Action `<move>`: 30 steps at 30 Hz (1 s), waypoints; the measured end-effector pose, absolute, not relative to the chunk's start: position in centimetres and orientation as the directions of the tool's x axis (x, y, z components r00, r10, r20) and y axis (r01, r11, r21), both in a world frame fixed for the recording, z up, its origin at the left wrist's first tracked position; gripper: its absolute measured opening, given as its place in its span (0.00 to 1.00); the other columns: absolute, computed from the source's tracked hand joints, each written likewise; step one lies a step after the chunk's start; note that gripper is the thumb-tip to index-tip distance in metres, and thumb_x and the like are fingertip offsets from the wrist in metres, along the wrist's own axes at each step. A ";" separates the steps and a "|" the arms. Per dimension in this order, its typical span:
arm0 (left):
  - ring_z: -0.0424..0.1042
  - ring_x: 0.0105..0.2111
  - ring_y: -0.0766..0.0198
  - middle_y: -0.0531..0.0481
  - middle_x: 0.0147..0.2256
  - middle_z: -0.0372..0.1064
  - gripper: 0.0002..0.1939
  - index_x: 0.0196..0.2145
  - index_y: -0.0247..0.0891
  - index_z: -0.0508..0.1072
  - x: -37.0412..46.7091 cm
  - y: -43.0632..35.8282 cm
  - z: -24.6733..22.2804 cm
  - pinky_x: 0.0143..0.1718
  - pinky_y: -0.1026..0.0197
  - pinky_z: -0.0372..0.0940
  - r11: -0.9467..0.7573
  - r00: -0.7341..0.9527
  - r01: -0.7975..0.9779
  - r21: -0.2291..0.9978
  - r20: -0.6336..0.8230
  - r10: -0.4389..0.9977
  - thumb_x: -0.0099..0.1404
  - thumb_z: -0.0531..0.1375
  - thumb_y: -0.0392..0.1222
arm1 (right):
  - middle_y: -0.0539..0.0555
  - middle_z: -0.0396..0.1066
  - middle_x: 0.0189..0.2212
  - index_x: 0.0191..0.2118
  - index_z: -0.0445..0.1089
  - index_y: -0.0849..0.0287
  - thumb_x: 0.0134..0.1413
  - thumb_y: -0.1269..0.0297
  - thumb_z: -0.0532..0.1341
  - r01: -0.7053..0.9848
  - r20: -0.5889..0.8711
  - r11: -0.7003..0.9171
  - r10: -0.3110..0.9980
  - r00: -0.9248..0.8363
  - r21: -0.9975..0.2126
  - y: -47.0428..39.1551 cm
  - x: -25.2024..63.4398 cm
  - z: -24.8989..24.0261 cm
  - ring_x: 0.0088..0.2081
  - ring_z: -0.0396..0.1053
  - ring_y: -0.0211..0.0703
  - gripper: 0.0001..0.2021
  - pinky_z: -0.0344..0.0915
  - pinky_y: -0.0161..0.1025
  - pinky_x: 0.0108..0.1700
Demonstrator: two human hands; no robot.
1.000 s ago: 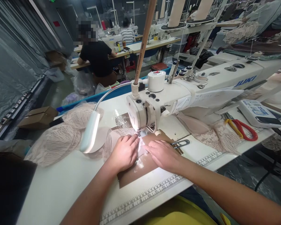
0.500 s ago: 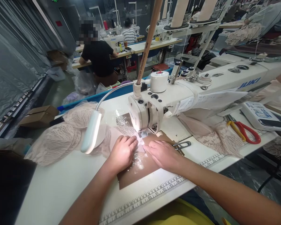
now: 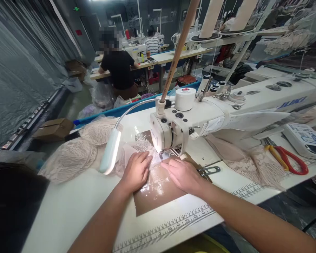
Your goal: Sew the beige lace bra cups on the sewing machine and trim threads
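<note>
A white sewing machine (image 3: 170,130) stands over a brown shiny sheet (image 3: 158,191) on the white table. Pale lace fabric (image 3: 154,158) lies under its needle area. My left hand (image 3: 137,170) rests on this fabric, left of the needle, fingers together and pressed down on it. On the right, my right hand (image 3: 183,174) has its fingers closed at the fabric's right edge, close to the presser foot. Beige lace cups (image 3: 73,158) are piled left of a lit lamp (image 3: 110,151) on a bent metal neck.
Red-handled scissors (image 3: 292,161) and beige lace pieces (image 3: 250,163) lie at the right, beside a white box (image 3: 305,138). A ruler strip (image 3: 168,228) runs along the front edge. A wooden rod (image 3: 179,52) rises from the machine head. A person (image 3: 119,72) sits behind.
The whole view has shifted, so the scene sits further right and slightly lower. My left hand has moved slightly away from the needle, and its fingers lie flatter on the fabric.
</note>
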State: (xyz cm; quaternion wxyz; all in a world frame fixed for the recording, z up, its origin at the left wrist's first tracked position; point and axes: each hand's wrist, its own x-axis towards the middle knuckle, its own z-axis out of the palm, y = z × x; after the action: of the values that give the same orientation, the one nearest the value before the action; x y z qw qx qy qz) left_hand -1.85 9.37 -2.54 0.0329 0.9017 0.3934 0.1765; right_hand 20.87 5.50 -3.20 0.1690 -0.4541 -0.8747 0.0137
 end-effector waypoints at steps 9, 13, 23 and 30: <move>0.63 0.51 0.48 0.39 0.51 0.67 0.14 0.45 0.35 0.72 -2.1 9.1 -1.6 0.54 0.45 0.57 -0.541 0.475 0.730 0.418 0.259 0.841 0.64 0.53 0.38 | 0.56 0.73 0.37 0.50 0.70 0.61 0.57 0.74 0.49 0.792 0.317 0.572 0.807 -0.497 -0.213 5.1 20.4 -2.8 0.37 0.69 0.45 0.19 0.66 0.41 0.40; 0.70 0.45 0.54 0.43 0.43 0.73 0.10 0.34 0.36 0.74 -2.7 8.2 0.0 0.48 0.53 0.64 -0.529 0.501 0.690 0.494 0.202 0.842 0.61 0.53 0.32 | 0.58 0.73 0.35 0.50 0.70 0.62 0.59 0.73 0.48 0.805 0.231 0.549 0.833 -0.503 -0.227 4.8 20.4 -1.7 0.37 0.70 0.46 0.18 0.67 0.42 0.40; 0.65 0.54 0.55 0.45 0.51 0.68 0.16 0.47 0.40 0.73 -4.1 2.5 4.0 0.57 0.55 0.59 -0.341 0.683 0.344 0.875 0.016 0.730 0.60 0.61 0.43 | 0.60 0.68 0.51 0.53 0.66 0.59 0.60 0.65 0.50 0.816 0.143 0.544 0.839 -0.525 -0.196 1.4 28.8 0.1 0.51 0.67 0.51 0.18 0.67 0.46 0.48; 0.65 0.53 0.48 0.41 0.54 0.65 0.32 0.56 0.39 0.66 -4.9 7.4 1.0 0.53 0.50 0.61 -0.065 0.326 0.574 0.816 -0.155 0.932 0.54 0.65 0.49 | 0.60 0.72 0.44 0.47 0.70 0.61 0.55 0.76 0.49 0.789 0.181 0.615 0.775 -0.605 0.004 1.6 30.9 -1.9 0.44 0.70 0.50 0.18 0.69 0.45 0.44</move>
State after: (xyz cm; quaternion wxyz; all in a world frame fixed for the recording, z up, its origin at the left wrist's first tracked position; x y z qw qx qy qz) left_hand -4.90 7.43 0.99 0.4199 0.6978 0.5397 0.2135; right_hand 30.89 1.60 -1.93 0.0810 -0.4370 -0.8949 -0.0416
